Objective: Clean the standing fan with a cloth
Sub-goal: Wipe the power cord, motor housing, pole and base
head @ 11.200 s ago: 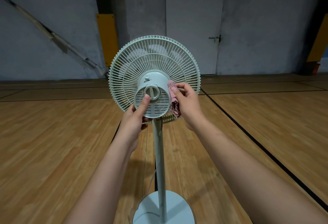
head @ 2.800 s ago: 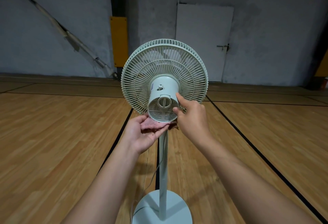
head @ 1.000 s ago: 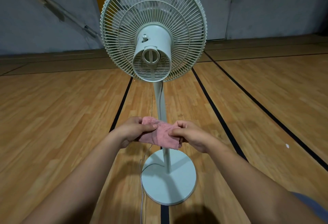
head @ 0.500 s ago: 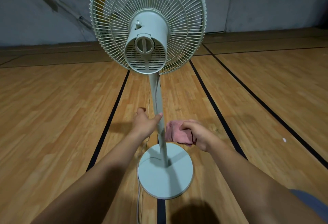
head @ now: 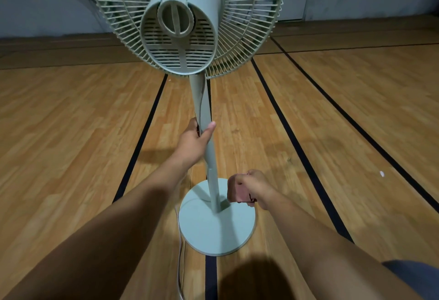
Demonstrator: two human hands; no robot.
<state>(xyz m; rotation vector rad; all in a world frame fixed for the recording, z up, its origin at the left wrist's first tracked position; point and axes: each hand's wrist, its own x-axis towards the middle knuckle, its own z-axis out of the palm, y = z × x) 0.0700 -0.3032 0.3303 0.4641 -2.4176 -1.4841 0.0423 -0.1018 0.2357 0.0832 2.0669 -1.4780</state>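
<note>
Left hand (head: 193, 141) wraps the fan pole (head: 202, 100); right hand (head: 257, 187), at five o'clock from it, clutches the bunched cloth (head: 238, 191) above the round base (head: 213, 233) (wooden floor (head: 344, 133) open at three and nine).

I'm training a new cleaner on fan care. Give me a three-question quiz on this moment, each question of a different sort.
1. True or false: the left hand grips the fan's pole.
2. Which hand holds the pink cloth? A: left. B: right. C: neither.
3. Fill in: the pole stands on a round, pale green ____.

Key
1. True.
2. B, the right hand.
3. base.
</note>
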